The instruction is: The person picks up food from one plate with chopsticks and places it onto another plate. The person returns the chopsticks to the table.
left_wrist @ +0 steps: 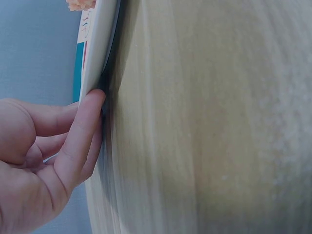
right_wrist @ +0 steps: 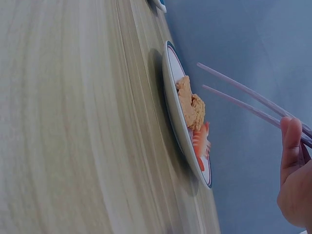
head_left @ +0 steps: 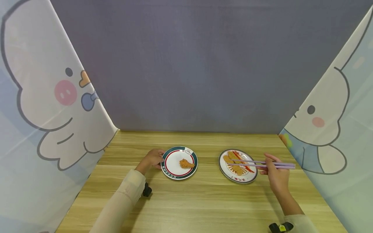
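Observation:
My left hand (head_left: pixel 154 158) pinches the left rim of a white plate (head_left: pixel 172 160) with a green border and red ring. In the left wrist view the fingers (left_wrist: pixel 78 141) reach under the edge. On that plate lies a piece of fried chicken (head_left: pixel 186 164) shaped like a drumstick. My right hand (head_left: pixel 276 174) holds a pair of light purple chopsticks (head_left: pixel 281 165). Their tips are parted and hang over a second white plate (head_left: pixel 230 174); the right wrist view shows them above the food with nothing between. Several golden fried pieces (head_left: pixel 239 170) and red shrimp-like strips (head_left: pixel 249 169) lie there.
The plates stand on a wood-grain table (head_left: pixel 189 207). A grey cloth wall (head_left: pixel 192 71) rises behind it, and printed cartoon panels (head_left: pixel 40 97) flank both sides. Dark wrist devices (head_left: pixel 147 190) sit at both sleeves.

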Available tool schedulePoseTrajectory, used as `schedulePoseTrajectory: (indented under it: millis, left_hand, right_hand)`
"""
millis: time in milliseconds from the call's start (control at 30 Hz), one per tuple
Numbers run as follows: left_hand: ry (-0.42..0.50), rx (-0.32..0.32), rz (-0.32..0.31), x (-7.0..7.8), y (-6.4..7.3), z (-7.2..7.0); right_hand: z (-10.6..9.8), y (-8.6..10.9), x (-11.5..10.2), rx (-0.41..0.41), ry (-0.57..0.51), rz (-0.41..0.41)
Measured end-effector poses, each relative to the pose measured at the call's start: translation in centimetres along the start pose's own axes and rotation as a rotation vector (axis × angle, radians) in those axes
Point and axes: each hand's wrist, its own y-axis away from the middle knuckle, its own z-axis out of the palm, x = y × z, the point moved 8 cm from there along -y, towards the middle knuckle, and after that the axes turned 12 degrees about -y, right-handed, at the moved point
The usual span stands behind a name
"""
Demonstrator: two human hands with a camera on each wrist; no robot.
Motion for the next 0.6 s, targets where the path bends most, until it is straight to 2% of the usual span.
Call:
schedulePoseTrajectory:
  millis: [200,600]
  left_hand:
    - [0.008,-0.005,0.0,-0.1,-0.1,0.1]
    - [-0.001,0.008,0.014,0.1,0.0,0.0]
  right_hand:
    - [-0.6,0.1,-0.2,0.009,-0.001,-0.026]
    - [-1.5,0.5,-0.5,-0.025,0.009,-0.076]
